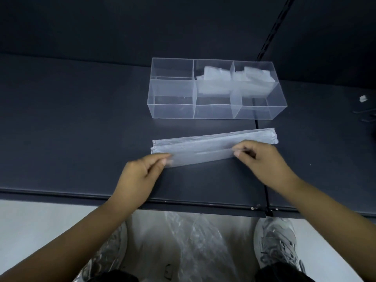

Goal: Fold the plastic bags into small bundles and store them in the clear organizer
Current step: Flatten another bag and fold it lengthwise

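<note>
Left hand (140, 171) and right hand (262, 159) each pinch the near edge of the plastic bag (213, 145), a long strip lying left-to-right between them on the table (81, 119), clear organizer (173, 94) just beyond.

A: Room on the tabletop (81, 119)?
B: Left half's open, wide lane to back wall (122, 27). Organizer (213, 110) blocks ctr-right, just behind the bag strip (203, 143).
A: Into the organizer?
B: From above only. Bundles (215, 78) fill two rear cells, mid & right; front row + rear left free.
A: Right side?
B: Cable (364, 117) & small white bit (362, 98) near the edge.
</note>
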